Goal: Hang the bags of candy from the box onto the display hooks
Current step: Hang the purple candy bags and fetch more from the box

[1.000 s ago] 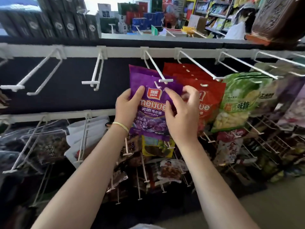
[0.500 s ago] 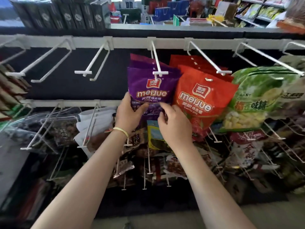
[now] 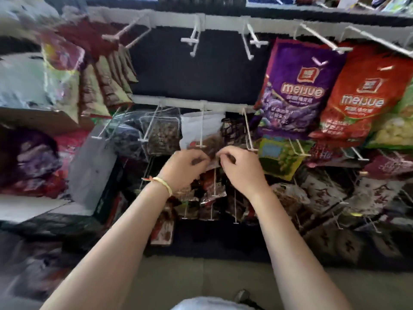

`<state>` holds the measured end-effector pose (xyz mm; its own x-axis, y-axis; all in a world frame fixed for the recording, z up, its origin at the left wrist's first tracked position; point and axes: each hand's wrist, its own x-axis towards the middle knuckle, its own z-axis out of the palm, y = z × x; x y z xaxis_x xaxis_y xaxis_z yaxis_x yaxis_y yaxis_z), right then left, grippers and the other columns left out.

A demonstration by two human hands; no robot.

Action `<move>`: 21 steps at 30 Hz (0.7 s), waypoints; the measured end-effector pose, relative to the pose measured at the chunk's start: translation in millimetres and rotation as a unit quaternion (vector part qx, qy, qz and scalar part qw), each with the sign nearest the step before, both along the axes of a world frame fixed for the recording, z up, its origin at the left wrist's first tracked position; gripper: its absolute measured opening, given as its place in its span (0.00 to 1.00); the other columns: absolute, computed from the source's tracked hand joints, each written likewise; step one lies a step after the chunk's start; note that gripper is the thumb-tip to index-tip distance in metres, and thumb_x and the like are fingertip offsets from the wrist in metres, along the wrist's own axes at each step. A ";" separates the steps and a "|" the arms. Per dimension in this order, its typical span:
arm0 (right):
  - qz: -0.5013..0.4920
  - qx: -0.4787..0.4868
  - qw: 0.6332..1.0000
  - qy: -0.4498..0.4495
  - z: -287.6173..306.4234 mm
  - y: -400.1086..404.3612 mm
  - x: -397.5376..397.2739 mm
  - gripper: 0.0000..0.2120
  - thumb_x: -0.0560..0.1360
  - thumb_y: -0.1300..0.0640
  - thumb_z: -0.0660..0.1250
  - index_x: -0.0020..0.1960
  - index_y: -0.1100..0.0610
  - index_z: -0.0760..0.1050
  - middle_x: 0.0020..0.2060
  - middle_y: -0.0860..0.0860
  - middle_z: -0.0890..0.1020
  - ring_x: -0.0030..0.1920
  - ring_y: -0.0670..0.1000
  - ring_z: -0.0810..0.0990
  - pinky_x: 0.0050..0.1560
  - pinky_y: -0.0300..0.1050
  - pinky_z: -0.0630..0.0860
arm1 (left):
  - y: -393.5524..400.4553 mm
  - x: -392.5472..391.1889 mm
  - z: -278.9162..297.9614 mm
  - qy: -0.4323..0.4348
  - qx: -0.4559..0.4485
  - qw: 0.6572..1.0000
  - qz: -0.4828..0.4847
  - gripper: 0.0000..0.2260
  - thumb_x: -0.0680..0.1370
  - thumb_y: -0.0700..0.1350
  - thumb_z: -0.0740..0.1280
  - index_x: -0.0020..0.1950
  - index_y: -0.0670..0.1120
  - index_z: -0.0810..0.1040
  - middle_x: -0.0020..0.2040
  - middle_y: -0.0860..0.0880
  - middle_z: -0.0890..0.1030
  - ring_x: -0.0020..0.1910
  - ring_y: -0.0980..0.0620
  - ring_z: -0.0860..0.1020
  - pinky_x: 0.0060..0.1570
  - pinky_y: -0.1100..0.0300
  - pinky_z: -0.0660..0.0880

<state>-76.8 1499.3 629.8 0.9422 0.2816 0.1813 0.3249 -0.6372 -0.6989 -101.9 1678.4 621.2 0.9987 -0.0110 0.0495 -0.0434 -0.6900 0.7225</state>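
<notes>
The glossy purple candy bag (image 3: 297,90) hangs up right — well apart from the left hand (image 3: 185,168) and right hand (image 3: 241,168), both empty with fingers loosely curled before the white wire hooks (image 3: 202,130).

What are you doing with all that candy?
A person is filling a shop display with bags of candy. A purple bag already hangs on a top hook, next to a red bag. Both hands, the left hand and the right hand, are down in front of the lower hooks with fingers curled. The picture is too blurry to tell if they hold anything.
</notes>
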 end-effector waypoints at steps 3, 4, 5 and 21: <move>0.033 -0.009 0.999 0.020 -8.1 80.2 -43.1 0.10 0.82 0.56 0.62 0.54 0.52 0.83 0.44 0.46 0.84 0.36 0.44 0.79 0.39 0.40 0.75 | 82.0 -58.0 -12.1 0.000 -0.019 1.000 0.013 0.06 0.80 0.45 0.68 0.48 0.47 0.85 0.40 0.51 0.84 0.36 0.53 0.81 0.44 0.58 0.78; 0.050 -0.011 0.998 0.031 -11.3 108.2 -57.7 0.10 0.82 0.56 0.62 0.53 0.51 0.82 0.43 0.46 0.84 0.37 0.45 0.79 0.40 0.42 0.75 | 111.3 -76.6 -18.6 -0.004 -0.027 0.999 0.030 0.06 0.80 0.44 0.69 0.48 0.46 0.85 0.40 0.50 0.85 0.36 0.52 0.81 0.43 0.58 0.78; 0.071 -0.016 0.996 0.043 -14.8 136.0 -71.2 0.10 0.82 0.56 0.62 0.52 0.51 0.82 0.40 0.45 0.83 0.36 0.45 0.79 0.39 0.42 0.74 | 140.1 -94.5 -24.5 -0.007 -0.038 0.998 0.050 0.06 0.80 0.43 0.69 0.48 0.45 0.85 0.39 0.50 0.85 0.35 0.51 0.82 0.42 0.59 0.78; 0.143 0.015 0.983 0.113 -34.9 414.7 -87.5 0.10 0.80 0.57 0.64 0.59 0.54 0.80 0.40 0.45 0.79 0.39 0.41 0.77 0.36 0.28 0.70 | 410.3 -119.4 -43.4 -0.011 0.031 0.987 0.154 0.06 0.79 0.45 0.69 0.48 0.46 0.85 0.41 0.49 0.84 0.39 0.49 0.81 0.47 0.53 0.78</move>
<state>-164.3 1914.0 594.8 0.8426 0.5385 -0.0113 0.3215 -0.5197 -0.7915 -221.3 2088.6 577.8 0.9538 0.2898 0.0796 0.1608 -0.7158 0.6795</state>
